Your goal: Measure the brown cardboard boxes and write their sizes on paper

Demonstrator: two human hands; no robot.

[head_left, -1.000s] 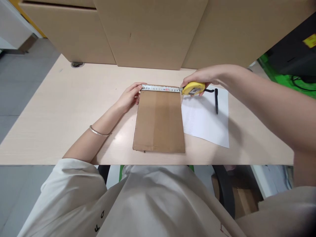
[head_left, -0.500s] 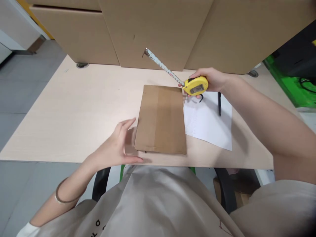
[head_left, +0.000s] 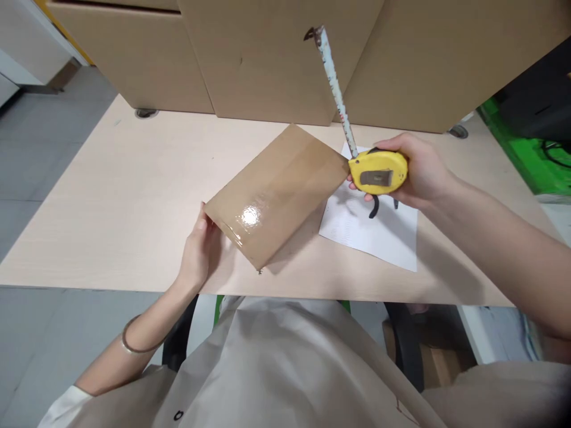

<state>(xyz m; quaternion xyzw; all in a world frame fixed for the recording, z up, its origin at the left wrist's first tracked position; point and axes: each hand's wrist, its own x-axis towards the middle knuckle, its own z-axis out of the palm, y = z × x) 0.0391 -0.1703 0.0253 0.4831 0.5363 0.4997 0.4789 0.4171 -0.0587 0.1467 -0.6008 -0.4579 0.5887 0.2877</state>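
A flat brown cardboard box, taped across its top, is turned at an angle and tilted above the table. My left hand grips its left corner, the fingers partly hidden beneath. In my right hand is a yellow tape measure, with a short length of white blade sticking up and away from me. A black strap loop dangles under its case. The box's far right corner meets the tape measure and my right fingertips; whether those fingers also pinch the box, I cannot tell.
A printed white sheet of paper lies on the pale wooden table under my right hand, with a dark pen partly covered on it. Large cardboard boxes stand along the back edge. Green and black items are at the far right.
My left hand has closed on the box, which has turned clockwise and lifted into a tilt. The tape measure has shifted right and nearer, its blade now pointing more upward.
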